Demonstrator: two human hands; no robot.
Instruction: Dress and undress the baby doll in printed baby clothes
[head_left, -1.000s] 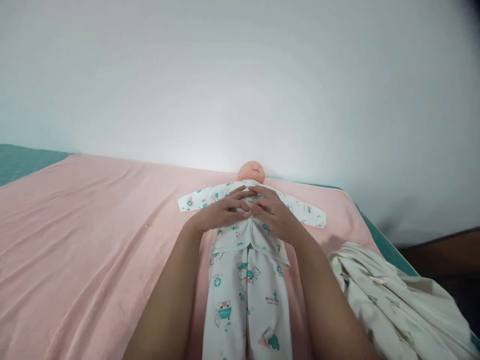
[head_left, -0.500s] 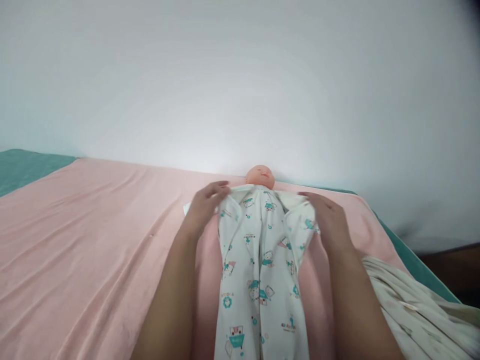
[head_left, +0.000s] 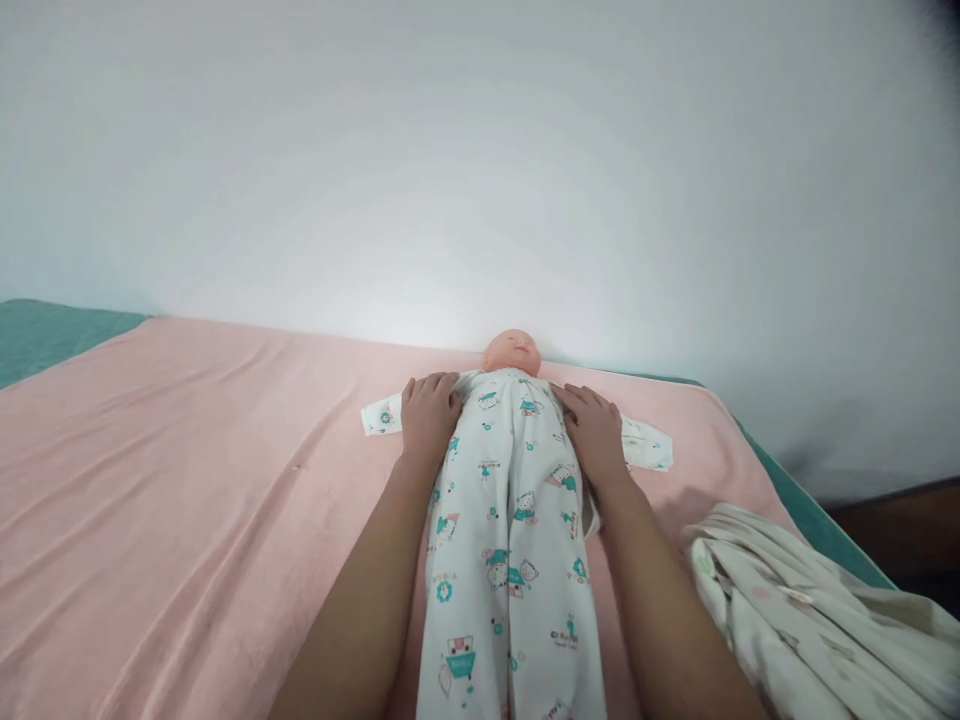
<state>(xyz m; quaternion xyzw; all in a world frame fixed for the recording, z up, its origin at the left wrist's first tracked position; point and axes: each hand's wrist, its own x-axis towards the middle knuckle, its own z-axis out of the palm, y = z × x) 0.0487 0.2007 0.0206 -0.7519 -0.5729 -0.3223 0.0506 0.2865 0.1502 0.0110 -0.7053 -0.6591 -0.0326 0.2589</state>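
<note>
A baby doll (head_left: 513,352) lies on its back with its head near the wall. A long white baby garment (head_left: 517,480) with teal and pink cartoon prints covers its body, running down toward me. My left hand (head_left: 433,412) rests on the garment's left shoulder, its fingers lying flat. On the other shoulder lies my right hand (head_left: 595,428), fingers stretched out across the fabric. Beyond my hands, the left sleeve (head_left: 385,415) and the right sleeve (head_left: 651,446) stick out to the sides. The doll's own arms are hidden.
A pink sheet (head_left: 187,480) with creases covers the bed, with teal bedding (head_left: 60,340) at its edges. At the right lies a crumpled pale patterned cloth (head_left: 795,610). A white wall (head_left: 480,180) rises behind the doll's head.
The lifted top side edges of the garment have been let go and now lie down at the doll's sides. Both hands have moved inward and flattened onto the shoulders, and the right sleeve now shows.
</note>
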